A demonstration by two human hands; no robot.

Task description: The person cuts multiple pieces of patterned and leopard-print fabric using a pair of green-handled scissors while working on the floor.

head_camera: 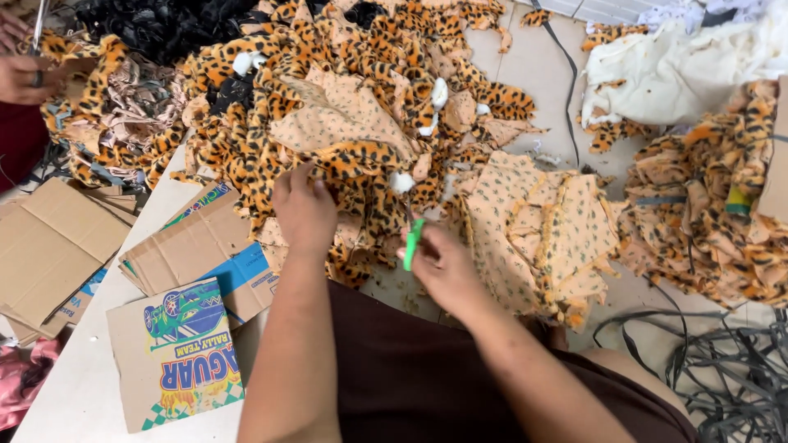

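My left hand (302, 207) presses on a piece of tiger-striped plush fabric (353, 160) at the near edge of a big heap of such pieces (345, 74). My right hand (443, 267) grips a small green-handled cutter (412, 243), its tip pointing up toward a white stuffing tuft (401, 182) on the piece. Both hands sit close together just in front of my dark brown top.
Flattened cardboard sheets (176, 349) lie at the left. Inside-out beige fabric pieces (538, 230) lie to the right, more striped pieces (714, 205) and white cloth (673, 70) beyond. Dark straps (722, 369) coil at bottom right. Another person's hand (23, 78) is at far left.
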